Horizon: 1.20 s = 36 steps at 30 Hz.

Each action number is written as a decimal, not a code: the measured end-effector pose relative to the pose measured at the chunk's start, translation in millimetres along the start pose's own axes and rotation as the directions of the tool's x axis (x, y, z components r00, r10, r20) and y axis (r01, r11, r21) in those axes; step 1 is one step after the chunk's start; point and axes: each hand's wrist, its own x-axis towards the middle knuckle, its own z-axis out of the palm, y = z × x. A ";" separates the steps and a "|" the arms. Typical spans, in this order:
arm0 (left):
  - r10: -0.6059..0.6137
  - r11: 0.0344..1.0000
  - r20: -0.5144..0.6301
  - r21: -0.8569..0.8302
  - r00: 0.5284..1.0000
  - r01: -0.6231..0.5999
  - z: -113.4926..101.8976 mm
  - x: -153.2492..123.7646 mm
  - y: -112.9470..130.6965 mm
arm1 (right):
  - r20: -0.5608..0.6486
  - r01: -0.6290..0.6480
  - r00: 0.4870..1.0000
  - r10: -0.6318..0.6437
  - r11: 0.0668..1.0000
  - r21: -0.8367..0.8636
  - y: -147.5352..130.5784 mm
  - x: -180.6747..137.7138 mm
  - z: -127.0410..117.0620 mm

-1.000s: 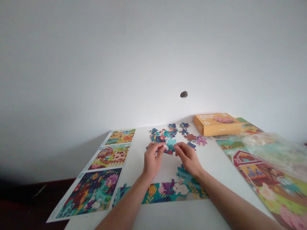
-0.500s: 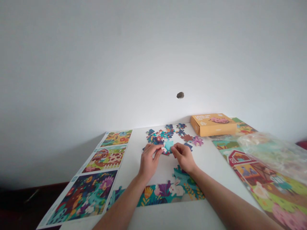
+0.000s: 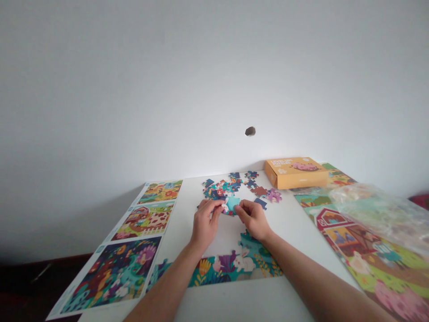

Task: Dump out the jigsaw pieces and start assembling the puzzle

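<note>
Between my two hands is a turquoise puzzle piece with a white rabbit part at its left side. My left hand pinches its left edge, and my right hand grips its right edge between thumb and fingers. Just beyond lies a heap of loose puzzle pieces, partly hidden by my fingers. Nearer to me, a joined strip of puzzle shows a white rabbit, purple leaves and yellow plants; my left forearm covers part of it.
Left of the strip lies a printed picture sheet with several scenes. A yellow puzzle box stands at the back right against the wall. A farm picture lies at the right, partly under a clear plastic bag.
Both hands still hold the turquoise piece, which has tilted slightly. The whole view has shifted a little, so everything sits slightly further left.
</note>
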 end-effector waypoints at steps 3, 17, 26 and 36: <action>-0.004 1.000 0.008 0.002 1.000 0.004 -0.2 -0.5 -0.6 | -0.011 -0.007 1.000 0.008 1.000 0.020 -1.1 0.8 -0.6; -0.033 0.992 0.058 -0.117 0.998 0.039 -0.9 -1.1 6.2 | -0.056 -0.036 0.997 0.045 0.989 0.145 -5.8 1.7 -5.2; -0.037 0.985 0.070 -0.168 0.997 0.048 -3.5 -1.9 10.4 | -0.005 -0.013 1.000 0.014 0.995 0.100 -4.7 0.2 -3.4; -0.083 0.970 0.100 -0.221 0.992 0.104 -6.2 -1.6 12.1 | 0.090 0.010 0.996 -0.012 1.000 0.029 -3.3 -2.0 -4.1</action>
